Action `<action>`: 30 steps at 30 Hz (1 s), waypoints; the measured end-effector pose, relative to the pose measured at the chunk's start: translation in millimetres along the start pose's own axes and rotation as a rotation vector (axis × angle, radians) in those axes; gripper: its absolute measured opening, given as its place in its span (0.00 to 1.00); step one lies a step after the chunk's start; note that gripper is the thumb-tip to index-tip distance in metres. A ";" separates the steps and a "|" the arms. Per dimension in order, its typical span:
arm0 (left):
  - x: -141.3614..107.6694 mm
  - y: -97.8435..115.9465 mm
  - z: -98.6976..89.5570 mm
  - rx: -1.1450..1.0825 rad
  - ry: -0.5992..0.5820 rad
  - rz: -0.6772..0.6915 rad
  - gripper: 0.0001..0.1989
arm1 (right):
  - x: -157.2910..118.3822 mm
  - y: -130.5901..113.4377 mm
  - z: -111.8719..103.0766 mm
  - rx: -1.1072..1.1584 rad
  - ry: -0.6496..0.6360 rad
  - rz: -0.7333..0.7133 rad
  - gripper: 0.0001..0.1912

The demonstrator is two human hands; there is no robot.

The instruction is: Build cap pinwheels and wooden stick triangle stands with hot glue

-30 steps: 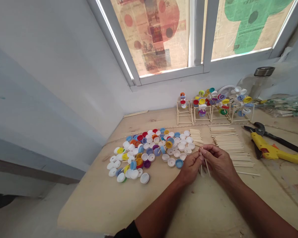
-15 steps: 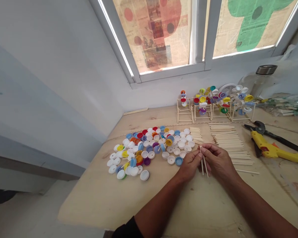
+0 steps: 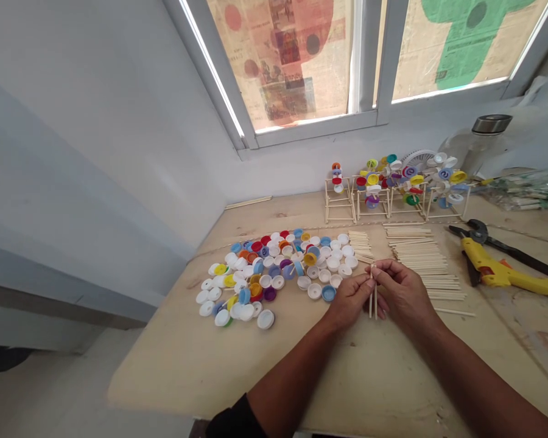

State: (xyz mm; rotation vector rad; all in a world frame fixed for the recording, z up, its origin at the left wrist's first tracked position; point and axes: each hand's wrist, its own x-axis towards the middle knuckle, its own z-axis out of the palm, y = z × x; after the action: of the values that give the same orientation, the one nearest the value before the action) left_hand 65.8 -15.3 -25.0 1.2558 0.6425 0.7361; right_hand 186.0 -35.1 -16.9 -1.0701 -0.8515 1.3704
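Note:
My left hand point(image 3: 352, 298) and my right hand point(image 3: 400, 289) meet above the table, each pinching at the upper ends of two thin wooden sticks point(image 3: 373, 304). The sticks hang down side by side between the hands, nearly parallel. Fingers cover their top ends, so whether these touch is hidden. To the left of my left hand spreads a heap of plastic bottle caps point(image 3: 269, 280) in white, blue, red, yellow and purple. Behind my right hand lie rows of loose wooden sticks point(image 3: 422, 261), with a pile of shorter sticks point(image 3: 360, 246) just beyond the hands.
Stick frames with bottle-cap wheels point(image 3: 372, 198) stand along the wall. On the right lie a yellow glue gun point(image 3: 506, 274) and black-handled cutters point(image 3: 506, 246). Behind them are a plastic bag of sticks point(image 3: 530, 190) and a metal-lidded bottle point(image 3: 488, 143). The table's left edge drops to the floor.
The two sticks have swung from a slight spread to nearly parallel and closer together. Both hands remain at almost the same place, with the right fingers shifted slightly.

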 end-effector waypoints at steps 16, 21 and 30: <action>-3.6 4.9 -0.4 0.071 0.075 0.020 0.22 | -2.1 -16.0 4.4 -0.078 0.193 -0.067 0.19; -4.1 5.9 -2.2 0.176 0.081 0.058 0.22 | -0.9 -12.8 2.1 -0.089 0.179 -0.082 0.18; -4.7 6.1 -2.3 0.197 0.086 0.048 0.20 | -0.9 -14.4 3.2 -0.122 0.201 -0.087 0.17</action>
State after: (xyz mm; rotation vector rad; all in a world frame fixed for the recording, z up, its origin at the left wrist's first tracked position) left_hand 60.3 -16.8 -19.3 1.4297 0.7717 0.7845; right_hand 187.7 -34.3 -2.2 -1.2282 -0.8305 1.1295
